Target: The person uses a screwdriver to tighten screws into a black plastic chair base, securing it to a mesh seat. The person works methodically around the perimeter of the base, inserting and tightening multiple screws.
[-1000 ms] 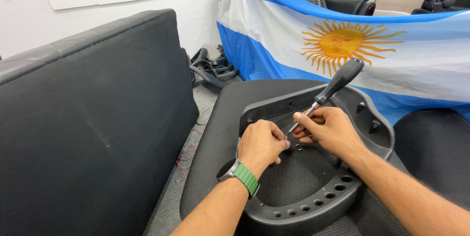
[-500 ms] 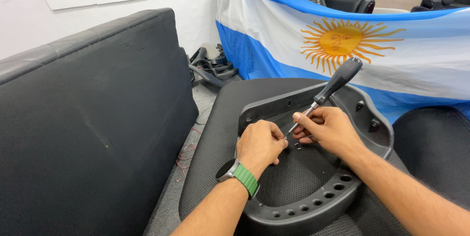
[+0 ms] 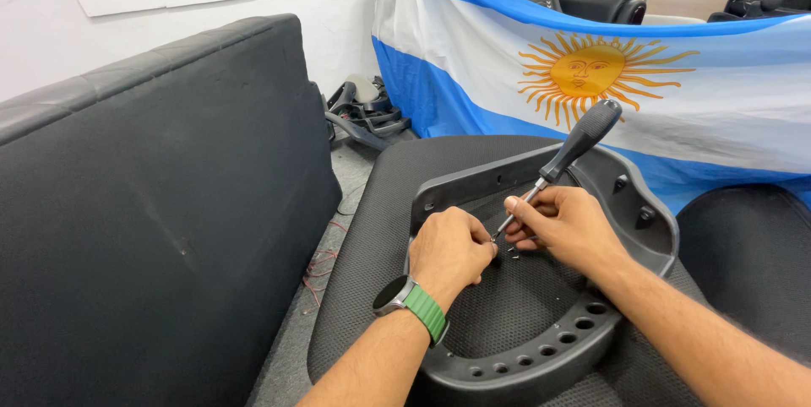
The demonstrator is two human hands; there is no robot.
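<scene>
1. On the black frame point(image 3: 541, 348), at the middle of its inner mesh, we have both hands together around the tip of a screwdriver point(image 3: 564, 158).
2. Our right hand point(image 3: 564, 225) is closed in a pinch on the screwdriver's metal shaft, low down near the tip; the black handle stands free above it, tilted up and away toward the frame's far rim.
3. Our left hand point(image 3: 450, 248) is curled shut just beside the tip, on the frame's near-left side; whether the fingers pinch a small part there we cannot tell, since they hide it.
4. Against the frames of a second and half a second ago, almost nothing has shifted: the hands sit at the same spot on the frame, the screwdriver leans at the same angle, and the watch with its green band point(image 3: 427, 312) lies in the same pose.
5. We judge from that stillness that the tip is being seated or held steady rather than turned.
6. A few tiny pale bits lie on the mesh just below the tip; they are too small to identify.
7. Behind the frame hangs a blue and white flag point(image 3: 676, 111) with a sun; left of the frame stands a dark cushion point(image 3: 152, 204).
</scene>
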